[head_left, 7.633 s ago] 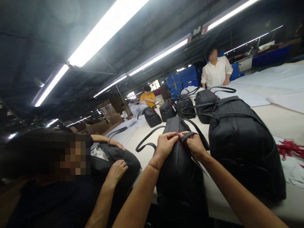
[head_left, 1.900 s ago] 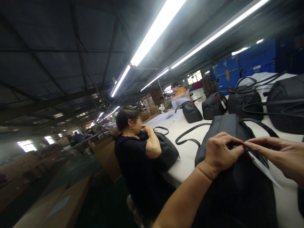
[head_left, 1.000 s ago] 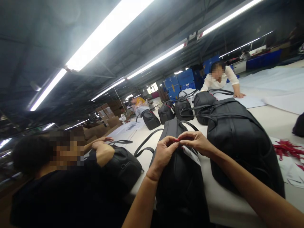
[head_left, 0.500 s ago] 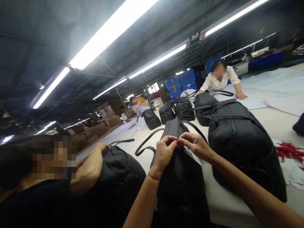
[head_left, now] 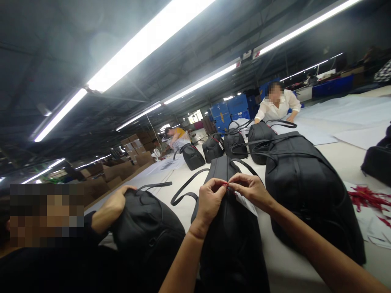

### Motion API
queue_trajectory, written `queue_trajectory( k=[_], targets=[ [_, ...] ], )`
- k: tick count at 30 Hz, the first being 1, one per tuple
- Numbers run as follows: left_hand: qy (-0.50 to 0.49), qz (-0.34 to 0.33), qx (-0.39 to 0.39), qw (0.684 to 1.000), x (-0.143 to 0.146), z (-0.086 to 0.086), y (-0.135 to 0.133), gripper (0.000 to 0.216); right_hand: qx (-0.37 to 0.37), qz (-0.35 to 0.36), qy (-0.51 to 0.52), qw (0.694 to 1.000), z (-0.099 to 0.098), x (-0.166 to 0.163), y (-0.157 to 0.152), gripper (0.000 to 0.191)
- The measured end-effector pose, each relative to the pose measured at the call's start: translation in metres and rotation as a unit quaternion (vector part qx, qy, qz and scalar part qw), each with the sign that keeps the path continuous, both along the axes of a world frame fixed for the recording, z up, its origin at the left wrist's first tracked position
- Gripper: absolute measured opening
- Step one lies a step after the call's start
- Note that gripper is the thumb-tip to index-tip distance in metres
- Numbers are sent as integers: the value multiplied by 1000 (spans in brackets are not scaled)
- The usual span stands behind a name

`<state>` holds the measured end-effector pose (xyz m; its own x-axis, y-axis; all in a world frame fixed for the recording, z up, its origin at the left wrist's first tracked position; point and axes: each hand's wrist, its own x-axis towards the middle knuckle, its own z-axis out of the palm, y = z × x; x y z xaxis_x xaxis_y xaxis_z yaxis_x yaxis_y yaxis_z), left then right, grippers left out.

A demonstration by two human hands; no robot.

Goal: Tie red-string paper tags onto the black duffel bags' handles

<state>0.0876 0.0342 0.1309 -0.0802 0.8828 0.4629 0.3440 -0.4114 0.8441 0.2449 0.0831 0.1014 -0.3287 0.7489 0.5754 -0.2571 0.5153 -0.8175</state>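
Observation:
In front of me a black bag (head_left: 232, 240) stands upright on the pale table, its thin straps (head_left: 186, 183) looping out to the sides. Over its top seam, my left hand (head_left: 212, 199) pinches a small red ribbon (head_left: 225, 184) between thumb and finger. Fingertips of my right hand (head_left: 250, 189) meet the left ones and close on the same ribbon. A white tag (head_left: 247, 203) hangs just below my right hand against the bag. The ribbon's ends are mostly hidden by my fingers.
A larger black bag (head_left: 308, 191) stands close on the right, beside a pile of red ribbons (head_left: 366, 197). At left a co-worker's hand (head_left: 120, 199) rests on another black bag (head_left: 149, 224). Farther off, a person in a white shirt (head_left: 279, 106) leans over several bags.
My hands stay pinched together at the bag's top, with the ribbon lower between the fingertips. The co-worker at left has shifted left, and the person in white has drawn their arm in.

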Motion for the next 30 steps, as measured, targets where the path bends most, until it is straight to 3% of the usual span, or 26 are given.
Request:
queue_trajectory(
  k=[5, 10, 13, 24, 30],
  targets=[
    [16, -3, -1, 1000, 0, 2, 0, 8, 17, -6, 5, 1000, 3, 1, 0, 30],
    [0, -18, -8, 1000, -1, 0, 0, 11, -92, 33, 21, 995, 4, -3, 3, 33],
    [-14, -17, -10, 1000, -2, -1, 0, 12, -114, 43, 41, 992, 6, -4, 4, 34],
    [-10, -4, -24, 1000, -4, -1, 0, 11, 30, 25, -39, 998, 13, 9, 6, 22],
    [-10, -32, -20, 999, 1, 0, -1, 14, -15, 8, -8, 1000, 10, 3, 2, 24]
  ],
)
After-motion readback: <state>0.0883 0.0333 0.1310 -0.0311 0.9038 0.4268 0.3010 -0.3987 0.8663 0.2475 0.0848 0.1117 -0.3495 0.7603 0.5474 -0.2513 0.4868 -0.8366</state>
